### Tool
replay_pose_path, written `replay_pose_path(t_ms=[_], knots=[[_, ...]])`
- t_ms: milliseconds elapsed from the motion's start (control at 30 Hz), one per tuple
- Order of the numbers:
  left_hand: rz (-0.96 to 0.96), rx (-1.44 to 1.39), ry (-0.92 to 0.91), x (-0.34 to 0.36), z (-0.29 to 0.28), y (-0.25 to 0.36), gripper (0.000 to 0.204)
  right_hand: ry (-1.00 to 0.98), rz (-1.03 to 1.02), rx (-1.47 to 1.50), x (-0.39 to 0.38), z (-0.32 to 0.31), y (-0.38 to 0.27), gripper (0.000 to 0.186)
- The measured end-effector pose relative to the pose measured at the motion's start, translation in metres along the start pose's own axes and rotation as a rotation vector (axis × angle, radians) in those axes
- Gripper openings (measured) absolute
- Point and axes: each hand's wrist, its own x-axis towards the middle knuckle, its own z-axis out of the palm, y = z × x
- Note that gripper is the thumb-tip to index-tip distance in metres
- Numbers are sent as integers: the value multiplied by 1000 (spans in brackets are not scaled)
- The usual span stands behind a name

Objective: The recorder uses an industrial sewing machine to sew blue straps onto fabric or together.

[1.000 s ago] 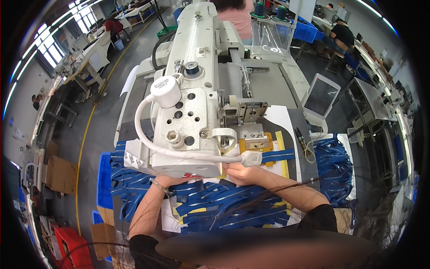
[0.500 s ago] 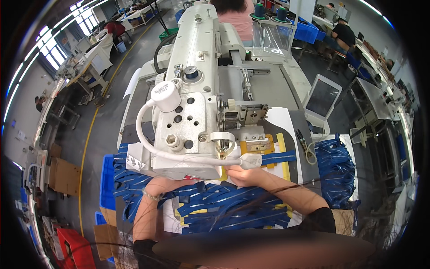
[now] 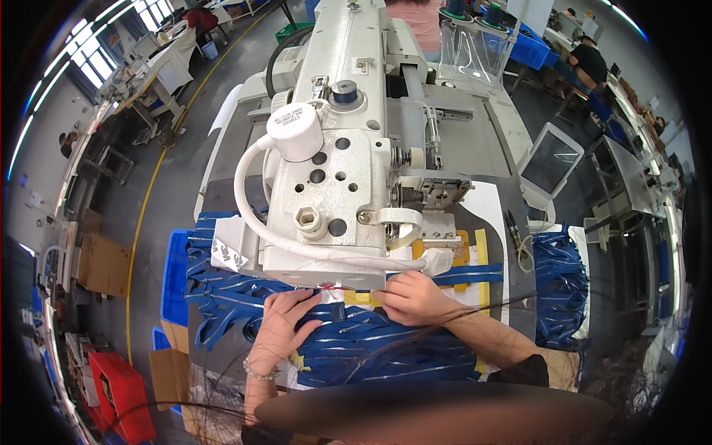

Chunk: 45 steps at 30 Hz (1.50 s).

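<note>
A white industrial sewing machine [image 3: 334, 185] stands before me, its head hiding the needle area. My right hand [image 3: 415, 300] is at the head's lower right edge, fingers bent and pinched on a blue strap [image 3: 478, 274] that stretches out to the right. A yellow piece [image 3: 361, 297] shows beside its fingertips. My left hand [image 3: 285, 326] lies at the head's lower left edge, thumb apart from the stretched fingers, over blue straps with light stripes. A small dark blue folded piece [image 3: 339, 311] rests between my hands. Closer to me spreads a pile of blue straps [image 3: 393, 352].
Another bundle of blue straps [image 3: 560, 289] hangs at the right. A tilted screen [image 3: 551, 159] stands behind it, near a pair of snips [image 3: 513, 228]. Blue bins [image 3: 175, 278], a cardboard box [image 3: 169, 378] and a red bin [image 3: 122, 397] are on the left. Other people sit farther off.
My left hand has come out from beneath the machine head toward me, and its fingers now show spread. The right hand stays at the head's edge. The whole view has shifted slightly.
</note>
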Motion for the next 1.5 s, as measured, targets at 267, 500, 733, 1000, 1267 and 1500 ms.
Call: replay_pose_path(t_ms=[267, 500, 733, 1000, 1267, 1500], knots=[[108, 159, -59, 31, 14, 3, 42, -79, 154, -84, -3, -11, 4, 39], [183, 126, 6, 37, 20, -11, 33, -101, 249, -3, -7, -5, 1, 37], [97, 22, 123, 42, 24, -28, 27, 136, 324, -267, 9, 28, 61, 25], [-48, 6, 36, 32, 23, -30, 31, -43, 335, -279, 4, -31, 5, 28], [37, 67, 177, 34, 32, -28, 31, -130, 439, -325, -24, -11, -3, 24], [251, 143, 242, 39, 39, -17, 27, 1, 355, -203, -24, -8, 0, 16]])
